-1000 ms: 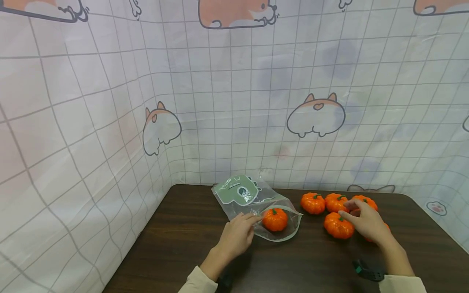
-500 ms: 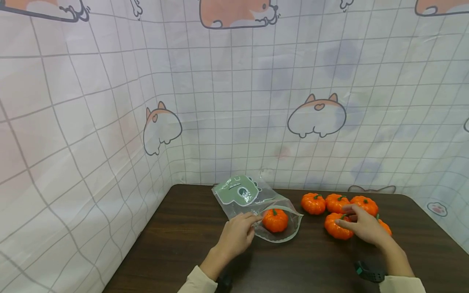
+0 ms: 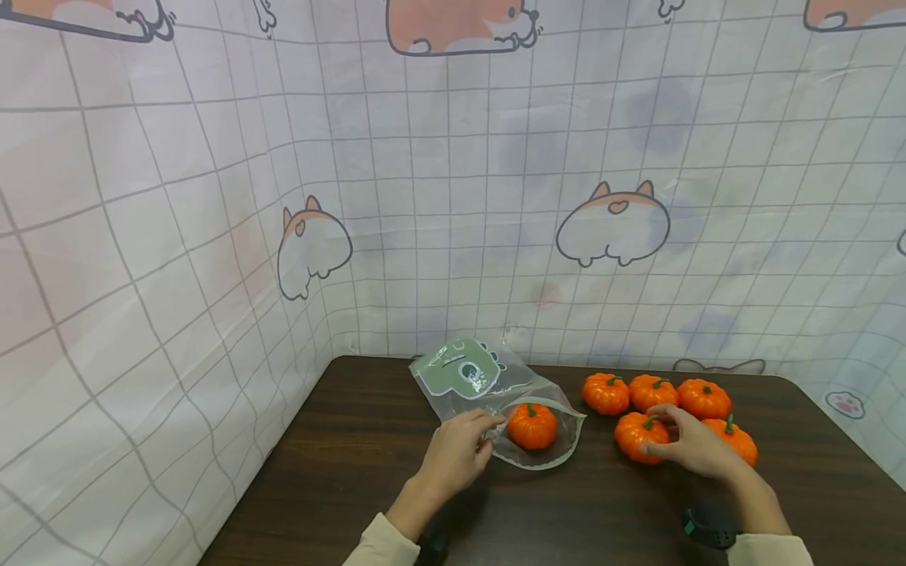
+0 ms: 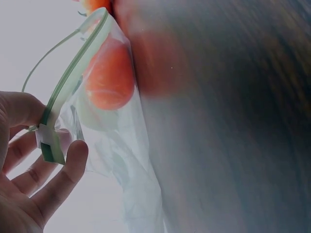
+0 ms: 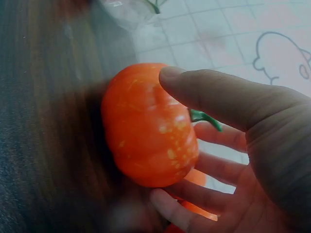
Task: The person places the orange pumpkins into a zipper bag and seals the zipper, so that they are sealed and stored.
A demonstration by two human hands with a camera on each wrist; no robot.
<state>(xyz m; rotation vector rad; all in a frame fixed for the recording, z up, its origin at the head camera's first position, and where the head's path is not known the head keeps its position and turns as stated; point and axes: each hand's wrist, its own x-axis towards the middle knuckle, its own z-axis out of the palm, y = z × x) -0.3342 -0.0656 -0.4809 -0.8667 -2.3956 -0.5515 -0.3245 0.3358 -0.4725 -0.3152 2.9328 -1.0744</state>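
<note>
A clear zip bag point(image 3: 506, 385) with a green cartoon print lies on the table, mouth towards the front right. Inside its opening sits a small orange toy pumpkin point(image 3: 532, 427). My left hand point(image 3: 456, 452) pinches the bag's rim at the zip; in the left wrist view, thumb and fingers close on the green zip strip point(image 4: 70, 73). Another orange pumpkin point(image 3: 638, 437) is in the grasp of my right hand point(image 3: 697, 446). The right wrist view has the thumb on one side of this pumpkin point(image 5: 148, 128), fingers around the other, green stem towards the palm.
Behind and beside my right hand stand several more pumpkins: one at the left of the back row point(image 3: 605, 394), others to its right, and one point(image 3: 736, 440) partly behind the hand. The dark wooden table point(image 3: 340, 456) meets a grid-patterned curtain point(image 3: 453, 236).
My right hand has moved slightly left and closed around the front pumpkin, which has shifted left with it, showing more of the pumpkin behind. My left hand and the bag stay nearly still.
</note>
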